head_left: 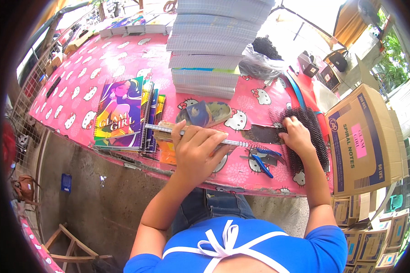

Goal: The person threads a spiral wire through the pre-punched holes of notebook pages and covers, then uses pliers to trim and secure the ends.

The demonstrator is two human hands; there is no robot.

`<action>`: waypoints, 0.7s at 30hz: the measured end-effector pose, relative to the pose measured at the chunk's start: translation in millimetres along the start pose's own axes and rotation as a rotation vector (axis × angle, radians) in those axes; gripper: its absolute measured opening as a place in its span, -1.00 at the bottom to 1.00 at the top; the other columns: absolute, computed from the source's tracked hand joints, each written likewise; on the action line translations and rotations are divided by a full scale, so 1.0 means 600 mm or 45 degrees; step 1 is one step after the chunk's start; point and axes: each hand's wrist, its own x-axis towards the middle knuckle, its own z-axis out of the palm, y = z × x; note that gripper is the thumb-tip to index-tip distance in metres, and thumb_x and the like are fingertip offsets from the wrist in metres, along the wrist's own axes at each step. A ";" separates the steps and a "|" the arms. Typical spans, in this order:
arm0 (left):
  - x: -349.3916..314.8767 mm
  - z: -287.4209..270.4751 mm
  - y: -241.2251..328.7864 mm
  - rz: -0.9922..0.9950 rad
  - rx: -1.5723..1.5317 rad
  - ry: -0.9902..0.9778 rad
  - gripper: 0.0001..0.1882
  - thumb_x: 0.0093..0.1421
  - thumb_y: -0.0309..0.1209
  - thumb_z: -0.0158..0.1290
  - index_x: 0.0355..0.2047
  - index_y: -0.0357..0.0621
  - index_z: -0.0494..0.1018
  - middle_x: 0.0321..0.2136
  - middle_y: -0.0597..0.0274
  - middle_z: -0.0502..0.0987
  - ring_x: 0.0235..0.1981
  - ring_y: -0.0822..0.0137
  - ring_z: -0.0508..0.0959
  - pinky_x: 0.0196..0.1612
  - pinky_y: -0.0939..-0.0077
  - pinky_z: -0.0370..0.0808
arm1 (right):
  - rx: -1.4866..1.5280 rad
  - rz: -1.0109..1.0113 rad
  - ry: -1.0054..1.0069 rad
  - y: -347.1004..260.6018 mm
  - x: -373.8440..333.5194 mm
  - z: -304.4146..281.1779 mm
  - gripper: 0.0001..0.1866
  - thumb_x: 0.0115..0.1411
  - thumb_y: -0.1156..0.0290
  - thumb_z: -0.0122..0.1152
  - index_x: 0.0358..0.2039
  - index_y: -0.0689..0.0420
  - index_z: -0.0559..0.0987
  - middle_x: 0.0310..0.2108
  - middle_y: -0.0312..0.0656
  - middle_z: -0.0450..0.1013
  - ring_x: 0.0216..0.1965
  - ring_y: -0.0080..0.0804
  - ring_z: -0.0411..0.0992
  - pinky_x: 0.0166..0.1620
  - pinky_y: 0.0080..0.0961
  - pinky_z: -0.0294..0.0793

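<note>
L hand: grips a notebook, seen edge-on
R hand: touches the heap of blk spiral coils
Pliers: blue handles, lie on pink tablecloth nr the coils
Spiral notebooks: stacked at L, w/ colourful covers
Paper stack: tall, beyond the hands
Carton: brown, R of coils

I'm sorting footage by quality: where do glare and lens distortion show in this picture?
Head view: the pink tablecloth bows along its near edge, black fills the corners; head view: daylight behind the paper stack washes out to white, glare pales the tablecloth left of it; head view: the left hand looks fairly sharp.
</note>
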 end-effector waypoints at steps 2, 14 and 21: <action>0.006 -0.003 0.001 -0.010 0.002 -0.035 -0.71 -0.14 -0.22 0.33 -0.39 0.06 0.57 -0.45 0.46 0.55 -0.31 0.39 0.49 0.12 0.22 0.13 | 0.234 -0.278 0.091 -0.040 0.028 0.002 -0.61 -0.02 0.33 0.34 -0.18 0.15 0.46 -0.11 -0.07 0.40 -0.03 -0.07 0.41 -0.03 -0.25 0.44; 0.021 -0.006 -0.004 -0.051 -0.061 -0.019 -0.70 -0.21 -0.28 0.36 -0.46 -0.02 0.52 -0.49 0.36 0.54 -0.36 0.28 0.52 0.05 0.22 0.21 | 0.563 -0.624 0.146 -0.155 0.151 0.063 -0.65 0.00 0.30 0.27 -0.26 0.21 0.43 -0.32 0.06 0.48 -0.22 -0.08 0.51 -0.23 -0.22 0.52; 0.028 -0.005 -0.016 -0.115 -0.132 -0.118 -0.70 -0.18 -0.21 0.35 -0.46 0.00 0.52 -0.48 0.36 0.52 -0.30 0.30 0.51 0.11 0.20 0.17 | 1.541 -0.872 -0.089 -0.091 0.062 -0.025 -0.64 -0.11 0.50 0.37 -0.27 0.20 0.44 -0.40 -0.17 0.49 -0.24 -0.39 0.50 -0.16 -0.39 0.52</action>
